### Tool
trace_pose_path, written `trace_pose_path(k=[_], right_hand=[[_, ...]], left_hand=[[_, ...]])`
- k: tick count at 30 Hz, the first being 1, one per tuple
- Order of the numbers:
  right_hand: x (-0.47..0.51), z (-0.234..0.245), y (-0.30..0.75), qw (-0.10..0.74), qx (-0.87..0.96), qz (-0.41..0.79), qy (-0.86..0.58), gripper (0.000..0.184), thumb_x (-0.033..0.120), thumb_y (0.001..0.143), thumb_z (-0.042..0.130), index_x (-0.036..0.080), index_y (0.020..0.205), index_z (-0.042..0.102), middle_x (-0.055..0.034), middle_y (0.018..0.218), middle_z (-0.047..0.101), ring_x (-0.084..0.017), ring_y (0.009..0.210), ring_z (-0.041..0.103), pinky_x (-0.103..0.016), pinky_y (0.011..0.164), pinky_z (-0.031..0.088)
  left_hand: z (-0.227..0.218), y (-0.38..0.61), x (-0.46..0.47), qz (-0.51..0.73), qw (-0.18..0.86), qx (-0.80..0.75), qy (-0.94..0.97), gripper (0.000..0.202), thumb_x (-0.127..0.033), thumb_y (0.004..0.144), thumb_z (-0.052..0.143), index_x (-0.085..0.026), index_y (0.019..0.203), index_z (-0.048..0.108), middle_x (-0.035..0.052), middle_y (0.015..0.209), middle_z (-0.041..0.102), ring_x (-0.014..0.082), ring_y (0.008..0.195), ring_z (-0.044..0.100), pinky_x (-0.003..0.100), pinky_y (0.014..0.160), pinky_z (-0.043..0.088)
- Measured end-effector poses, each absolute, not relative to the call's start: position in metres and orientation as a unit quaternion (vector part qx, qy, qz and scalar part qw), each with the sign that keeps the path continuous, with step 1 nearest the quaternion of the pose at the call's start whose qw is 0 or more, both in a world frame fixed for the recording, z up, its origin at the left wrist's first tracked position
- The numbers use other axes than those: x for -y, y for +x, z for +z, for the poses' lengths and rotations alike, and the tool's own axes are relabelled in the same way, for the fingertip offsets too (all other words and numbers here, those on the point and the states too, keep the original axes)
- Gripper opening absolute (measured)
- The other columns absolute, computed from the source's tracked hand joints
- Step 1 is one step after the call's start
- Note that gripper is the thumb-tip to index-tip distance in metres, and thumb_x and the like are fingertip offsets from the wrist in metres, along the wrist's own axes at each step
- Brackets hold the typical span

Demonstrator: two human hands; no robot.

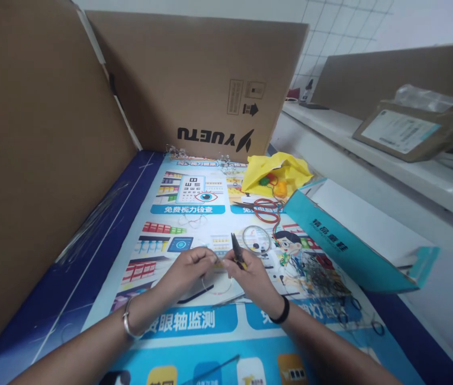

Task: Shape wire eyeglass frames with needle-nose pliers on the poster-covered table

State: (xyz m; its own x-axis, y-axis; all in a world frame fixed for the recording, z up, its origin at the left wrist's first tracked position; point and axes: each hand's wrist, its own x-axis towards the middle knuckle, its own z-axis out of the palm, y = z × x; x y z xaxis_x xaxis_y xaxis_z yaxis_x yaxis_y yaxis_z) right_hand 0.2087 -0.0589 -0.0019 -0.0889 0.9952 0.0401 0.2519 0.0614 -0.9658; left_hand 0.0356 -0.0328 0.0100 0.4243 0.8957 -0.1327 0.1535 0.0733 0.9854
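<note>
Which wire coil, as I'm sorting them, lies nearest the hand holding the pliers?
The silver coil, just beyond the right hand and its pliers; the red coil lies farther back, by the yellow cloth.

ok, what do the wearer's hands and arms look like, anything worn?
No gloves, and no sleeves show on the forearms. The left hand has a silver bangle at the wrist; the right hand has a thin black band at its wrist. Rings: too small to tell.
</note>
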Motion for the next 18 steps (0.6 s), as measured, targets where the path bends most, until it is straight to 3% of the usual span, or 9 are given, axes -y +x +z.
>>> trace_pose_path(k=[5, 10, 13, 18], right_hand=[[0.060, -0.006, 0.208, 0.397, 0.616, 0.441, -0.518, 0.016, 0.035, 0.078, 0.053, 0.018, 0.078, 0.054, 0.0037, 0.061, 0.048, -0.011, 0.057, 0.045, -0.022, 0.055, 0.037], [0.063, -0.005, 0.207, 0.383, 0.625, 0.462, -0.499, 0.016, 0.035, 0.077, 0.053, 0.019, 0.078, 0.054, 0.0037, 0.060, 0.049, -0.011, 0.055, 0.045, -0.023, 0.054, 0.038], [0.063, -0.006, 0.204, 0.419, 0.585, 0.448, -0.531, 0.018, 0.036, 0.077, 0.054, 0.019, 0.075, 0.054, 0.0038, 0.059, 0.049, -0.010, 0.055, 0.044, -0.023, 0.054, 0.038], [0.059, -0.011, 0.203, 0.489, 0.473, 0.406, -0.610, 0.021, 0.039, 0.075, 0.058, 0.019, 0.075, 0.052, 0.0040, 0.056, 0.049, -0.011, 0.054, 0.044, -0.024, 0.053, 0.037]], left_hand=[[0.007, 0.035, 0.037, 0.281, 0.445, -0.422, 0.738, 0.024, -0.032, 0.088, 0.042, -0.017, 0.080, 0.060, 0.0018, 0.077, 0.061, 0.0152, 0.073, 0.054, 0.026, 0.067, 0.038], [0.005, 0.032, 0.038, 0.280, 0.333, -0.404, 0.805, 0.023, -0.032, 0.088, 0.044, -0.019, 0.081, 0.061, 0.0044, 0.082, 0.064, 0.0189, 0.080, 0.055, 0.030, 0.074, 0.037], [0.008, 0.033, 0.039, 0.313, 0.413, -0.416, 0.747, 0.025, -0.036, 0.089, 0.042, -0.019, 0.081, 0.059, 0.0030, 0.076, 0.061, 0.0169, 0.074, 0.053, 0.028, 0.070, 0.037], [0.013, 0.043, 0.048, 0.358, 0.674, -0.391, 0.515, 0.027, -0.043, 0.088, 0.044, -0.019, 0.086, 0.055, 0.0012, 0.075, 0.057, 0.0135, 0.067, 0.051, 0.026, 0.063, 0.039]])
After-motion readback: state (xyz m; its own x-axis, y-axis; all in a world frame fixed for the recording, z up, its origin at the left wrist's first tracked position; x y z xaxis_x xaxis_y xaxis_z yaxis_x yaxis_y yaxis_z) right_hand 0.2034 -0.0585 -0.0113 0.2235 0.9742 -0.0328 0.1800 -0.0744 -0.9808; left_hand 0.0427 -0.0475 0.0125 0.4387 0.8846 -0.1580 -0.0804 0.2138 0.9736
